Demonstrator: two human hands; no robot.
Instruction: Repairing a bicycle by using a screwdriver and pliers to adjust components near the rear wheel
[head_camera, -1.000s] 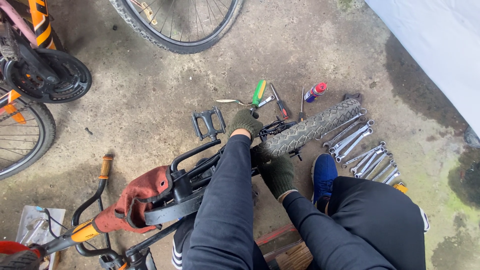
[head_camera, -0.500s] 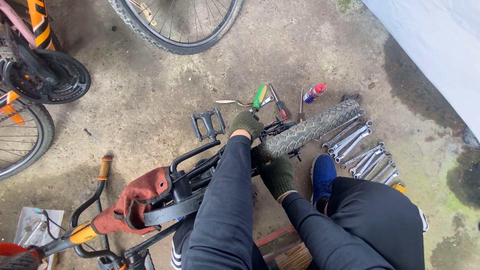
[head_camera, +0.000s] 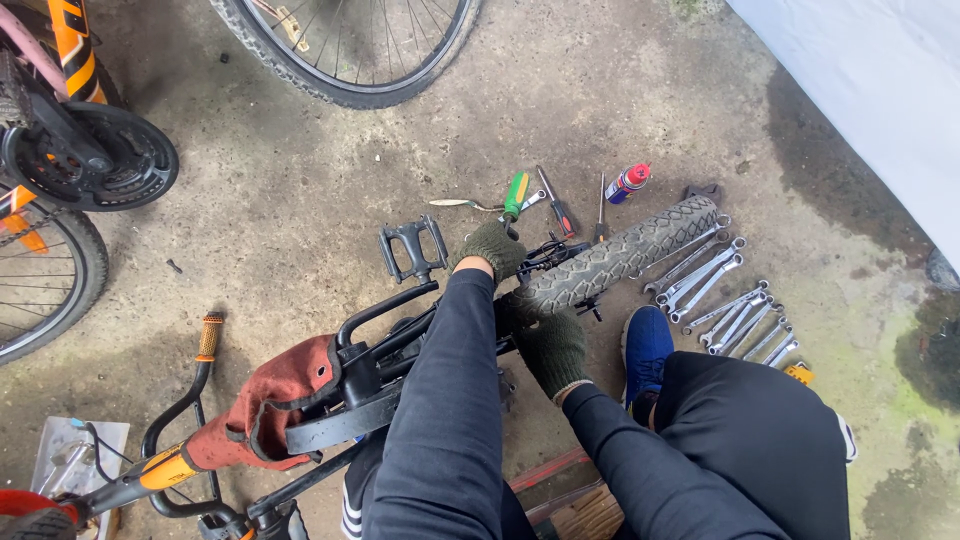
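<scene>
Gloved hands on small bicycle tyre (head_camera: 620, 255)
Left hand (head_camera: 492, 248) — grip unclear; right hand (head_camera: 548, 343) — grip closed on tyre; wrenches (head_camera: 725, 300) on floor beside.

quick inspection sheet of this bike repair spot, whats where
surface: bare concrete floor, stained, damp patches at right
job's things: small bike lying on its side; knobby tyre; pedal sticking up
clutter: row of spanners, screwdrivers, spray can, rust-red cloth on the frame
grippers: left hand and right hand, both in green gloves, on the bike near the tyre
cables: thin cable by the handlebar
surroundings: other bike wheels, white sheet
</scene>
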